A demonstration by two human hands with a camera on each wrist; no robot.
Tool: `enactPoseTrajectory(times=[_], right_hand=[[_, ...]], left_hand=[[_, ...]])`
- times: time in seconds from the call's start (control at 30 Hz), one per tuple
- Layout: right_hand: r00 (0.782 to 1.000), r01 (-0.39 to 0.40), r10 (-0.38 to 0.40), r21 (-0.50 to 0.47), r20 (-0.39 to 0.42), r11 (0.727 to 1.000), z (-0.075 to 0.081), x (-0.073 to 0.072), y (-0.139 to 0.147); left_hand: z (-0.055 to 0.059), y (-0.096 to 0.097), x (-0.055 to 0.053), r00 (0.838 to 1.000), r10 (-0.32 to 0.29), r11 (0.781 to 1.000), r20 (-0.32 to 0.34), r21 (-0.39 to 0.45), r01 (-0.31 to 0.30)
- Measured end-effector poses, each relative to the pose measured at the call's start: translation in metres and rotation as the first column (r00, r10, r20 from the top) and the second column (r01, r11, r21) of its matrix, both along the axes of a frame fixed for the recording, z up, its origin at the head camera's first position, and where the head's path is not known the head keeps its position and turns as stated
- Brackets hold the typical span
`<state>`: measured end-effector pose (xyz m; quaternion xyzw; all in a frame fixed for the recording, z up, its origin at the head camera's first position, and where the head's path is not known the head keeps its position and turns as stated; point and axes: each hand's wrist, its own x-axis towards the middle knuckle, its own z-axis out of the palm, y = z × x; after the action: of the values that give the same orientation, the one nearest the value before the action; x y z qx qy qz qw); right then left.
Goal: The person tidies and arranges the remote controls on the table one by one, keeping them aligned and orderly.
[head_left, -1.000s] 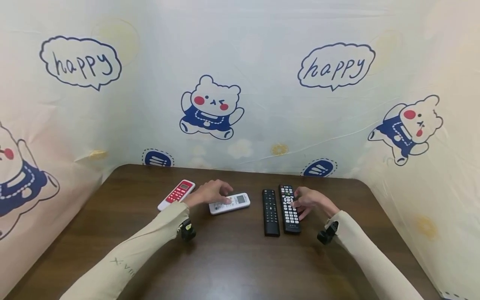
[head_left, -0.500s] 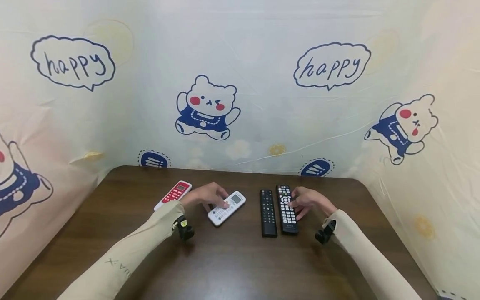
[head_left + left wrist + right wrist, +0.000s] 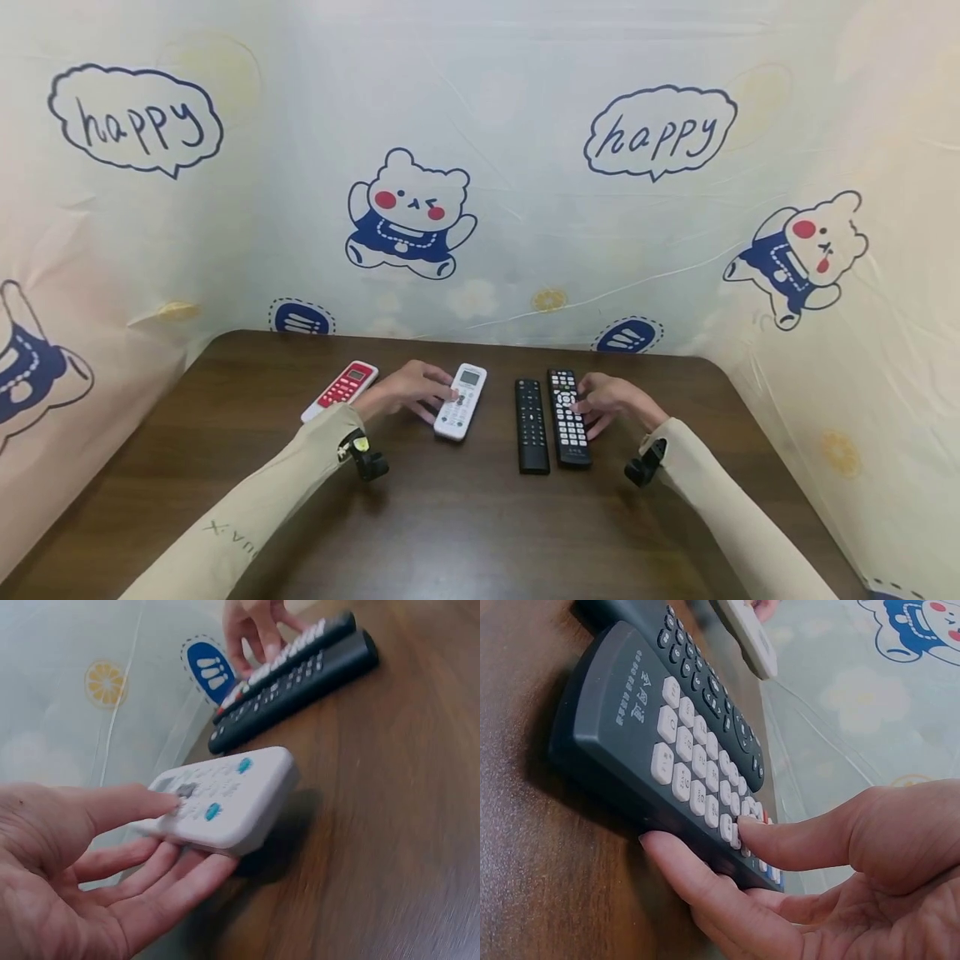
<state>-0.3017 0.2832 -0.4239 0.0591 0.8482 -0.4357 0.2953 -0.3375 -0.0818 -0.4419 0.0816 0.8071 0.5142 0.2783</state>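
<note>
My left hand (image 3: 408, 390) pinches a white remote control (image 3: 461, 403), thumb on its buttons and fingers under its edge. In the left wrist view that white remote (image 3: 225, 796) is tilted a little above the table, with a shadow beneath. On the other side, my right hand (image 3: 611, 402) holds a black remote with white buttons (image 3: 572, 433) by its right edge. The right wrist view has the thumb (image 3: 802, 840) on its buttons and the fingers along its side. An all-black remote (image 3: 532, 429) lies just left of it, close alongside.
A red and white remote (image 3: 341, 390) lies slanted at the left, partly behind the left sleeve. The brown wooden table (image 3: 465, 533) ends at a printed curtain (image 3: 525, 250) behind and on both sides.
My left hand has turned the white remote from nearly sideways to nearly upright, its screen end now pointing away. My right hand keeps its place on the black remote. The head view has shifted slightly.
</note>
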Motion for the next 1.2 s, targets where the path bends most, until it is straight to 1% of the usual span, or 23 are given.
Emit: enactPoseTrajectory(times=[0.1,0.17,0.23,0.33,0.47,0.6,0.7,0.77,0.87,1.03,1.1,1.2], right_hand=[[1.000,-0.001,0.001,0.007,-0.002,1.000,0.001,-0.001,0.000],[1.000,-0.001,0.001,0.008,0.000,1.000,0.002,-0.002,0.000],[1.000,-0.007,0.007,0.013,0.003,1.000,0.003,-0.002,0.000],[1.000,0.000,0.000,0.018,0.003,1.000,0.004,-0.003,-0.001],[1.000,0.002,-0.002,0.016,0.001,1.000,0.005,-0.004,-0.004],[1.000,0.000,0.000,0.014,0.005,1.000,0.004,-0.005,-0.006],[1.000,-0.004,0.004,0.023,0.002,1.000,0.005,-0.004,-0.005],[1.000,-0.006,0.006,0.027,0.003,1.000,0.006,-0.004,-0.004],[1.000,-0.012,0.012,0.022,0.011,1.000,0.005,-0.003,-0.003],[1.000,0.002,-0.002,0.024,0.018,1.000,0.005,-0.002,-0.002],[1.000,0.005,-0.006,0.025,0.022,1.000,0.004,-0.003,-0.002],[1.000,0.007,-0.007,0.024,0.020,1.000,0.003,-0.003,-0.002]], left_hand=[[-0.001,0.009,0.001,0.998,0.063,0.996,0.010,0.061,-0.063],[-0.002,0.016,0.003,0.996,0.092,0.991,0.018,0.096,-0.093],[-0.004,0.023,0.004,0.994,0.106,0.985,0.027,0.131,-0.109],[-0.005,0.032,0.007,0.993,0.118,0.980,0.030,0.157,-0.122],[-0.007,0.037,0.010,0.992,0.128,0.982,0.008,0.141,-0.128],[-0.009,0.037,0.013,0.989,0.138,0.985,-0.058,0.112,-0.131],[-0.009,0.039,0.014,0.985,0.131,0.989,-0.116,0.086,-0.121],[-0.009,0.040,0.015,0.983,0.120,0.991,-0.140,0.076,-0.111],[-0.010,0.042,0.016,0.983,0.121,0.991,-0.139,0.076,-0.111],[-0.014,0.043,0.016,0.985,0.117,0.989,-0.124,0.106,-0.104],[-0.014,0.043,0.016,0.986,0.108,0.990,-0.128,0.103,-0.095],[-0.014,0.043,0.016,0.985,0.110,0.992,-0.135,0.081,-0.099]])
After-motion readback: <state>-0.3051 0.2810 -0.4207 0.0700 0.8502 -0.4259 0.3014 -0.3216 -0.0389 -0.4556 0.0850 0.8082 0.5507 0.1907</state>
